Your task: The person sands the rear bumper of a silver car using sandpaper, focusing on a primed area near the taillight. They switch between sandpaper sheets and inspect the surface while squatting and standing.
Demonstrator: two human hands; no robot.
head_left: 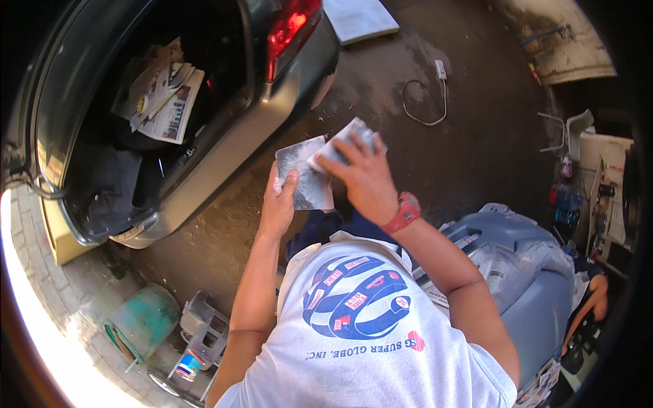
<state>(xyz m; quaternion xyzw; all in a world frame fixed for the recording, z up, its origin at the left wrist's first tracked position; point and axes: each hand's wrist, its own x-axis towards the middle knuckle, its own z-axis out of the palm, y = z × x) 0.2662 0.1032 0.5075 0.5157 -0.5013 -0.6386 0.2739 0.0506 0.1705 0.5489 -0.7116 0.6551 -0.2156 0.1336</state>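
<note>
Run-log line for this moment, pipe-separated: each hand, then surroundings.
left hand: holding mottled grey sheet | right hand: fingers spread over pale pad, overlapping sheet in view | nearby: car, trunk open, newspapers inside

Right grip (360,163) palm-down near left grip (280,197)

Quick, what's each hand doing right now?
Left hand: closed on a gray-smudged rectangular sheet.
Right hand: holding a whitish flat pad from above.

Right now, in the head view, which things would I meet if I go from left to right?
Newspaper pile → left hand → right hand → white box on the cable's end → blue container.
</note>
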